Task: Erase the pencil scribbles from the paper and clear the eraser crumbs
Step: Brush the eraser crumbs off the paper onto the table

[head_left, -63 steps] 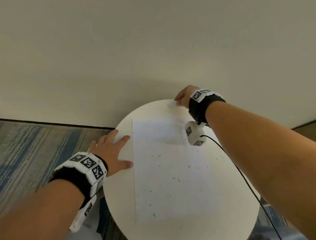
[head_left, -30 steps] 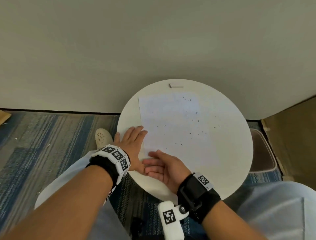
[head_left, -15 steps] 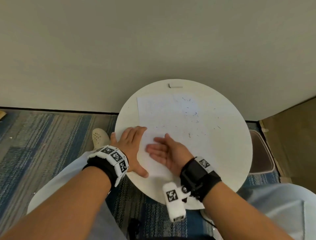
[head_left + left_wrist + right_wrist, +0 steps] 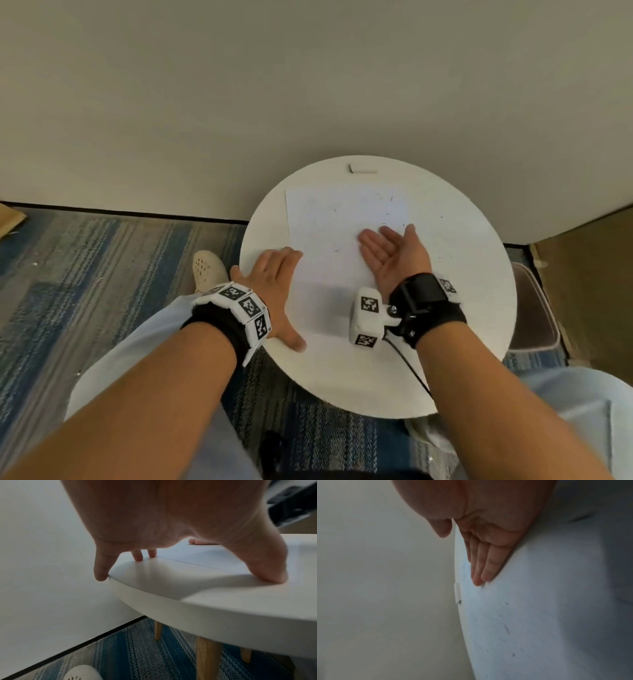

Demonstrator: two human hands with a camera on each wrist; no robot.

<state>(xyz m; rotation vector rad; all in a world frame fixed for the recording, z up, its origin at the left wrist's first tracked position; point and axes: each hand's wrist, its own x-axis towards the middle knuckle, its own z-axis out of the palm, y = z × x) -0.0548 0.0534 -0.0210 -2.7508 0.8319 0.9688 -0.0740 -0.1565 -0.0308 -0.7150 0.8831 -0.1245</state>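
Plain beige wall (image 4: 239, 85) behind, striped blue-grey carpet (image 4: 102, 274) below, and between them we have a round white surface (image 4: 479, 325) on wooden legs (image 4: 207, 658). On it lies the sheet of paper (image 4: 329, 233), its far edge close to the wall side of the surface and its near edge hidden in shadow under our wrists. We see the left hand (image 4: 277, 287) spread flat, palm down, at the paper's left edge, fingers straight and apart; the left wrist view shows the fingertips (image 4: 137, 555) pressing right where paper meets surface, the little finger hanging at the rim and the thumb planted on the bare surface. So that grip is wide open, clamped on nothing, just pinning things down. Over to the right hand (image 4: 394, 257): it stands on its little-finger edge on the paper, palm facing left, fingers straight and held together, thumb up. That grip holds nothing either. Dark eraser crumbs (image 4: 387, 212) speckle the paper just beyond those fingertips, and a few more lie on the bare surface to the right. We cannot make out any pencil marks on the sheet. A small white eraser (image 4: 363, 168) sits at the far rim, well apart from both hands. One pale shoe (image 4: 209, 270) shows on the carpet at the left.
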